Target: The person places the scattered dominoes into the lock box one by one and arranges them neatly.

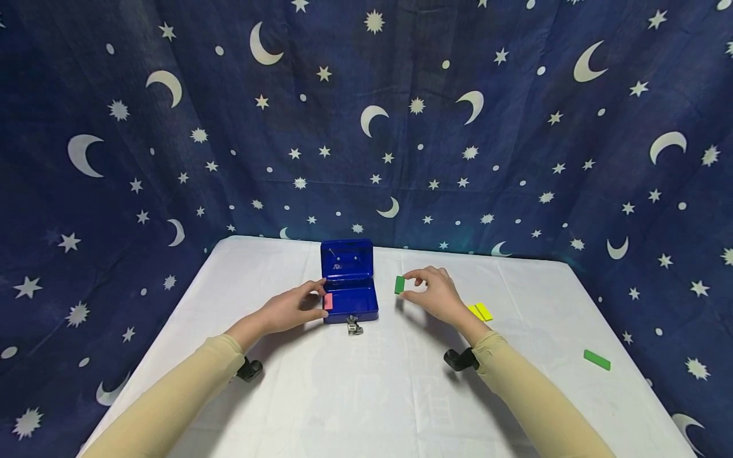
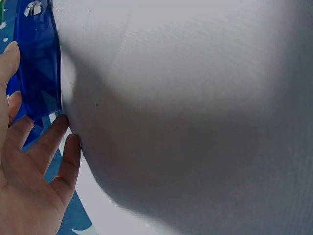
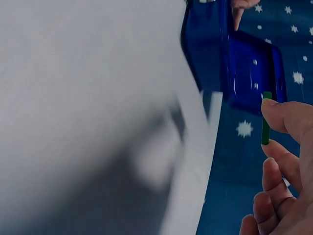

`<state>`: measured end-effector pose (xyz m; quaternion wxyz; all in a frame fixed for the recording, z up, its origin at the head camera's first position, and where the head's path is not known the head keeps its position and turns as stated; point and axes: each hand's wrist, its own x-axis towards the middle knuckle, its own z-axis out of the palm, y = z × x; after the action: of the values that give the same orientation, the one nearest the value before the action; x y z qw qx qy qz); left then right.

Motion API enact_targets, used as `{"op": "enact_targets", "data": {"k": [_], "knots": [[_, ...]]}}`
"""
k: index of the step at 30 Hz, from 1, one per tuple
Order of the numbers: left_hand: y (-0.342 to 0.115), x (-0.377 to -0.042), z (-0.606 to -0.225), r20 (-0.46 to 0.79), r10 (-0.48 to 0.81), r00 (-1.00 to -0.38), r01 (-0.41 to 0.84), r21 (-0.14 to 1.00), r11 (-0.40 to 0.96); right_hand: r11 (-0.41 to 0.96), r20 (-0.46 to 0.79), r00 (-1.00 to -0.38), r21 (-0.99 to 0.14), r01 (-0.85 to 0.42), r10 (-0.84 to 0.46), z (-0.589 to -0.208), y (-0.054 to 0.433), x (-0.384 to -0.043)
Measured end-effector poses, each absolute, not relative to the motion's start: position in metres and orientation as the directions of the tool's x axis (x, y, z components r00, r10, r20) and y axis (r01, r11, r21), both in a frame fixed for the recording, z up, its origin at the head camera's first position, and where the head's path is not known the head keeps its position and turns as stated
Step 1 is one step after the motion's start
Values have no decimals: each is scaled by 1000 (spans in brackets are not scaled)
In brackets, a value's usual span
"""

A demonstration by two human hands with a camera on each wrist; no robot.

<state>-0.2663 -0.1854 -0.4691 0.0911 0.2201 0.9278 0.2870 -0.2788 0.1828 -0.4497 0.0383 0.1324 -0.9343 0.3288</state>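
A blue metal cash box (image 1: 354,298) stands with its lid up at the middle of the table. My left hand (image 1: 289,308) spans the box's left end, thumb at the front corner and a finger near the hinge side. Inside that end shows a small pink block (image 1: 328,301). To the right of the box, my right hand (image 1: 436,294) pinches a small green block (image 1: 399,285) between thumb and index finger, above the tabletop. The right wrist view shows this block edge-on, with the other fingers curled below it.
Two yellow blocks (image 1: 481,312) lie side by side near my right wrist. Another green block (image 1: 597,360) lies farther right, toward the table's edge. A silver latch with keys (image 1: 354,326) hangs at the box front. Behind the white table (image 1: 343,401) hangs a dark blue star-and-moon cloth.
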Motion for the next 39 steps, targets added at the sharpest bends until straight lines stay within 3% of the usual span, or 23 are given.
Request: {"op": "enact_targets", "data": {"k": [17,39], "knots": [[-185,-267,-470,-44,453,-890,351,568,745,750,162,-937,-564,-344,-308,-445,117,-288],[-186,-269,-471,-56,455,-889,347,567,747,772,106,-925,-521,-365,-366,-456,75,-299]]}}
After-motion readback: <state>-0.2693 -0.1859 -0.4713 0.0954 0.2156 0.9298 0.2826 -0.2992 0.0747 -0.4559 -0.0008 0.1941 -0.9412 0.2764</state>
